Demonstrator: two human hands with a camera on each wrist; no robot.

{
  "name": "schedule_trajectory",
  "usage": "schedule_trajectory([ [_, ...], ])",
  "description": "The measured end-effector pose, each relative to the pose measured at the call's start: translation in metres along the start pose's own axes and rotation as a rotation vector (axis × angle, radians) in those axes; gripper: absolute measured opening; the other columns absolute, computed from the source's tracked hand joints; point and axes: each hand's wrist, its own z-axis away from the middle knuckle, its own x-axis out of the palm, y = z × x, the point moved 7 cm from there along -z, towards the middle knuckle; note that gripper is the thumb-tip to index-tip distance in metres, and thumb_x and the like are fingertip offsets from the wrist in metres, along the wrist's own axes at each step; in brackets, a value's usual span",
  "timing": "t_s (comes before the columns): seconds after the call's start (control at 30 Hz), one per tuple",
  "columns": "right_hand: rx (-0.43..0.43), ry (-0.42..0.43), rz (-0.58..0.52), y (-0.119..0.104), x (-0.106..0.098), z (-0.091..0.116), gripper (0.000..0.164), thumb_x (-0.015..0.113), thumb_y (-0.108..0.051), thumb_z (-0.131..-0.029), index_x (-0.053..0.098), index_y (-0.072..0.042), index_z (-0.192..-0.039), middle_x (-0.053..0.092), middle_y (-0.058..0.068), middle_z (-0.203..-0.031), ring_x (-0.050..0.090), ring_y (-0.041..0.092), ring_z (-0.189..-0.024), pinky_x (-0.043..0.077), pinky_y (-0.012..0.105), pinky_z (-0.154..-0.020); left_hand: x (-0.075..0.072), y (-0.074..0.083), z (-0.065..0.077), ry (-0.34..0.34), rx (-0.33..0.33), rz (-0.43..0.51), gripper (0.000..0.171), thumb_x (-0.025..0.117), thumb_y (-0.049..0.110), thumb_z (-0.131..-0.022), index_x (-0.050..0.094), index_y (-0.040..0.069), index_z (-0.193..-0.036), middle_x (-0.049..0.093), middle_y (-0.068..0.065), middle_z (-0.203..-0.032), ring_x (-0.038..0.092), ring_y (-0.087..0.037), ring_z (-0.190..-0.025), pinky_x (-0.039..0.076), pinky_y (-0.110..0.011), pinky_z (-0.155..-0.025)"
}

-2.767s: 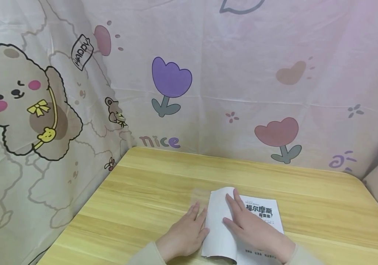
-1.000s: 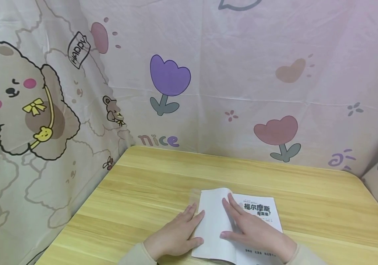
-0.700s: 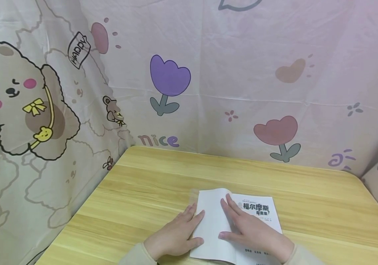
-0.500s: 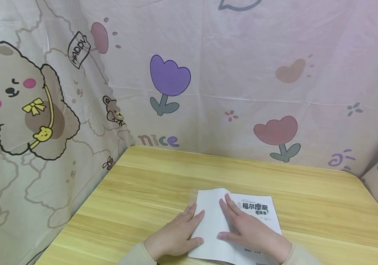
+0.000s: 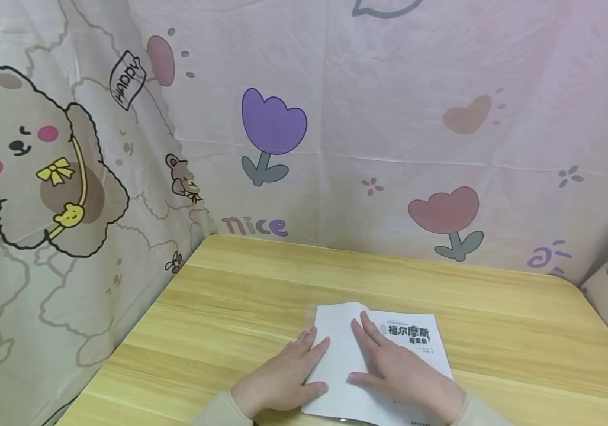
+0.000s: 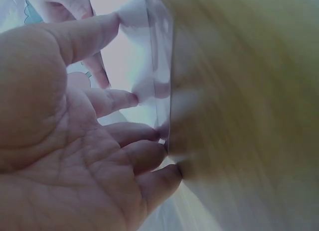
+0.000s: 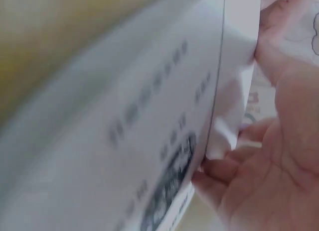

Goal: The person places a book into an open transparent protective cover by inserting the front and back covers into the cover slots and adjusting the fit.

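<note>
A book lies open on the wooden table, its blank white left page meeting a title page printed with dark Chinese characters. My left hand rests at the outer edge of the blank page, fingers spread, the thumb on the paper. In the left wrist view its fingertips line a clear plastic margin along that edge. My right hand presses beside the fold with extended fingers and covers part of the title page. Seen from the right wrist, the fingertips of the right hand touch the white page close to the crease.
The light wooden table spreads around the book. Behind it hangs a pale cloth printed with flowers, and another cloth with a bear print hangs along the left side.
The blank page has opened out leftward and lies flatter. The book has slid slightly left, with the right hand shifting left alongside it. The left hand moved left earlier, then stayed in place.
</note>
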Motion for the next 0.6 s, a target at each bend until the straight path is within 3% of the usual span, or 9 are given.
schedule_trajectory([
  [0.17, -0.008, -0.079, -0.043, 0.012, -0.003, 0.003, 0.117, 0.073, -0.074, -0.087, 0.021, -0.014, -0.173, 0.012, 0.014, -0.181, 0.048, 0.033, -0.154, 0.048, 0.053, -0.119, -0.001, 0.000, -0.001, -0.013, 0.005, 0.009, 0.079, 0.068, 0.045, -0.103, 0.036, 0.014, -0.168, 0.026, -0.021, -0.177, 0.029, -0.041, -0.164, 0.033, -0.060, -0.130],
  [0.3, -0.025, -0.088, -0.063, 0.017, -0.004, 0.005, 0.124, 0.079, -0.075, -0.080, 0.022, -0.015, -0.173, 0.013, 0.014, -0.181, 0.046, 0.036, -0.155, 0.046, 0.055, -0.120, -0.001, 0.000, 0.000, -0.017, 0.003, 0.016, 0.078, 0.068, 0.045, -0.104, 0.036, 0.014, -0.168, 0.026, -0.021, -0.177, 0.028, -0.040, -0.164, 0.032, -0.060, -0.130],
  [0.6, -0.051, -0.057, -0.010, 0.010, -0.002, 0.005, 0.122, 0.077, -0.076, -0.079, 0.028, -0.012, -0.171, 0.019, 0.019, -0.179, 0.055, 0.040, -0.147, 0.053, 0.054, -0.113, -0.002, -0.001, 0.001, -0.011, 0.004, 0.022, 0.078, 0.068, 0.044, -0.104, 0.037, 0.013, -0.168, 0.026, -0.021, -0.177, 0.028, -0.040, -0.164, 0.032, -0.059, -0.130],
])
